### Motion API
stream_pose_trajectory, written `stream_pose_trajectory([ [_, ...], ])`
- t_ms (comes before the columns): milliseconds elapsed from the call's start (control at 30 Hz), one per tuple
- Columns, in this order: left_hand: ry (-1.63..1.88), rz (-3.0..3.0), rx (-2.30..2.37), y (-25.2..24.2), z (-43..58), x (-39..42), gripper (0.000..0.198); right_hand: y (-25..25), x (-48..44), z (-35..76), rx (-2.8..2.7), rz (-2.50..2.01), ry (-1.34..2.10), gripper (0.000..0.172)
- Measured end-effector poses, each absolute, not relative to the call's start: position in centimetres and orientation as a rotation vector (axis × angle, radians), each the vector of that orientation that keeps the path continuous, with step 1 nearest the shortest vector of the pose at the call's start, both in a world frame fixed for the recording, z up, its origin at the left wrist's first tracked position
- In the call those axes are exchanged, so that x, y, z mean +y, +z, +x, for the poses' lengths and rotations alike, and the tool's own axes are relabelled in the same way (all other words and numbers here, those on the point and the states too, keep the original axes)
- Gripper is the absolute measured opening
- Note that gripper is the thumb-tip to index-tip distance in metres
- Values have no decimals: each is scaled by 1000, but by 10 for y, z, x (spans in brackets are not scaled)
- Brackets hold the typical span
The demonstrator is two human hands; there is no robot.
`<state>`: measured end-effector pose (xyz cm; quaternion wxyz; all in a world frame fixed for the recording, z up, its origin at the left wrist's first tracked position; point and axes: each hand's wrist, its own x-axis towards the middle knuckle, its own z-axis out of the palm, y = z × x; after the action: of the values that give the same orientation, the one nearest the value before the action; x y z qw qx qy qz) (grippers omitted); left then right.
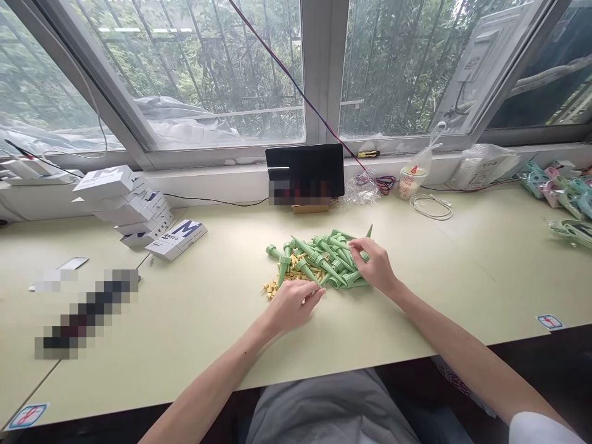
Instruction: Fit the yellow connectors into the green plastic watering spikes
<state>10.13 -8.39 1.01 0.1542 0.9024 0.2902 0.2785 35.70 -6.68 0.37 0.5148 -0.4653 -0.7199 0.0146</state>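
A heap of green plastic spikes [330,254], cone-shaped with ribbed caps, lies on the table in front of me. Small yellow plastic pieces [296,271] are scattered under and beside its left part. At the heap's near edge is my left hand [295,303], its thumb and fingers closed in a pinch; whatever they hold is too small to make out. My right hand [375,266] is closed at the heap's right side, its fingertips on a green spike. Behind that hand a spike tip [370,230] points up. My fingers partly cover the spikes there.
A dark screen [305,172] stands behind the heap. White boxes [124,200] are stacked at the left, with another box [178,240] lying nearby. Toward the right are a bagged cup [411,182], a coiled white cable [432,208] and bagged coloured plastic items [562,188].
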Motion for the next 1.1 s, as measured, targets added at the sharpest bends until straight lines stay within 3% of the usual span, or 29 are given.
stream_pose_trajectory([
  [167, 789, 2188, 927, 16, 105, -86, 28, 9, -79, 344, -1718, -1015, -33, 11],
  [400, 832, 1515, 881, 28, 103, -80, 38, 6, -97, 314, -1848, -737, 71, 17],
  [1100, 911, 1365, 740, 28, 101, -77, 30, -1, -103, 294, -2187, -650, 77, 11],
])
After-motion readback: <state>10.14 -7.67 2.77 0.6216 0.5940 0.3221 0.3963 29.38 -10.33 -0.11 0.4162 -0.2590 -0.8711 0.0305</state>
